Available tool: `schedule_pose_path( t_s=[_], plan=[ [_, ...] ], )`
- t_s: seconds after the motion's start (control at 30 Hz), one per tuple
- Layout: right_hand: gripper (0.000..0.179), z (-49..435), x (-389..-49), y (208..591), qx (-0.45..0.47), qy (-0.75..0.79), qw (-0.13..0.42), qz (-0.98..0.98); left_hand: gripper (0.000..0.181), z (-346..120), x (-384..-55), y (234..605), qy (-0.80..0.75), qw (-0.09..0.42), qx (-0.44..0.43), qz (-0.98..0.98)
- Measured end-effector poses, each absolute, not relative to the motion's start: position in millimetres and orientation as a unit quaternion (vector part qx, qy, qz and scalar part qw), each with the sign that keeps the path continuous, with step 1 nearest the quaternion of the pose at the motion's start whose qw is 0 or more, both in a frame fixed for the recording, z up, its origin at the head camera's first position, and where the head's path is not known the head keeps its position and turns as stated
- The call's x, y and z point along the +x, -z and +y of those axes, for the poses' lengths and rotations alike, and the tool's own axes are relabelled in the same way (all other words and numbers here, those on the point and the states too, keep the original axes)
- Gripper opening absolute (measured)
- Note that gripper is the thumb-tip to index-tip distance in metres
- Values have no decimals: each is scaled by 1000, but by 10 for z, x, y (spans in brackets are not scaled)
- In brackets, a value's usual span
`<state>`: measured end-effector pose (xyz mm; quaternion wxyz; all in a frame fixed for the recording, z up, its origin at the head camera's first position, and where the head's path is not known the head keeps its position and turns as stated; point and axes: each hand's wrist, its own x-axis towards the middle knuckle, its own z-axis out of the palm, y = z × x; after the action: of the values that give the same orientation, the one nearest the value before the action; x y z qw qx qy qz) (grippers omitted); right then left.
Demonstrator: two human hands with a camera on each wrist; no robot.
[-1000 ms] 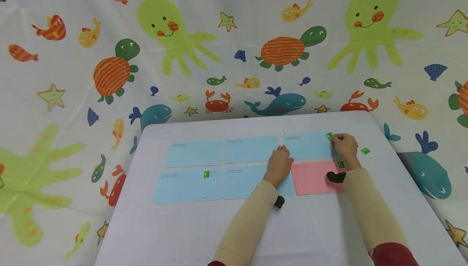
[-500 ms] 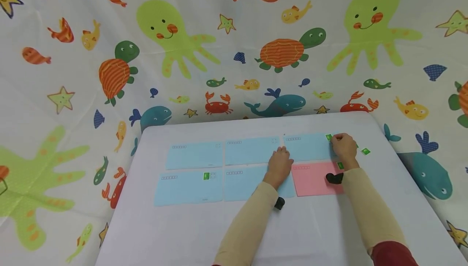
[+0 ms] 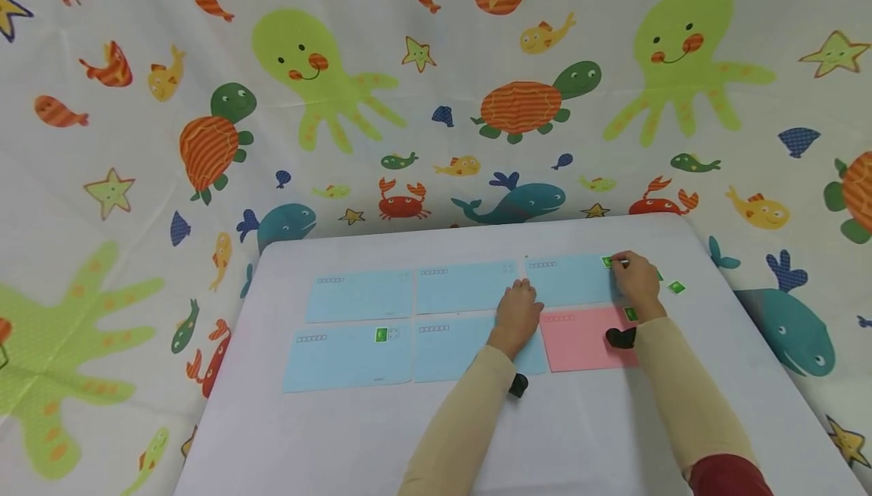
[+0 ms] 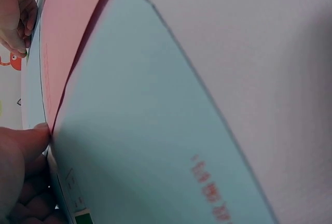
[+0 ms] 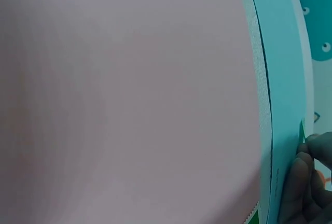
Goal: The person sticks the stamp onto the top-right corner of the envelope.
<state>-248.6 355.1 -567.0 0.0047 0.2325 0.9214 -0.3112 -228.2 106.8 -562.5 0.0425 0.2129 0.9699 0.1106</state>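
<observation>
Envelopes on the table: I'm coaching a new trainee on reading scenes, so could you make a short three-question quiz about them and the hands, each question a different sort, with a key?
1. Count: how many blue envelopes are there?
2. True or false: the right hand pinches a green stamp.
3. Where does the pink envelope lie?
a) far row, left end
b) near row, right end
c) far row, middle

Key:
1. Five.
2. True; the stamp is at the far row's right-end envelope, by its top right corner.
3. b
</observation>
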Motion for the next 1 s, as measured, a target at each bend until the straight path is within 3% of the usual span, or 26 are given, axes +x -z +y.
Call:
schedule_pose_path(
  t_s=[1.0],
  plan=[
    [38, 3576, -2531, 5627, 211, 292, 45, 932, 40, 1063, -2256, 5607, -137, 47, 203, 968]
  ],
)
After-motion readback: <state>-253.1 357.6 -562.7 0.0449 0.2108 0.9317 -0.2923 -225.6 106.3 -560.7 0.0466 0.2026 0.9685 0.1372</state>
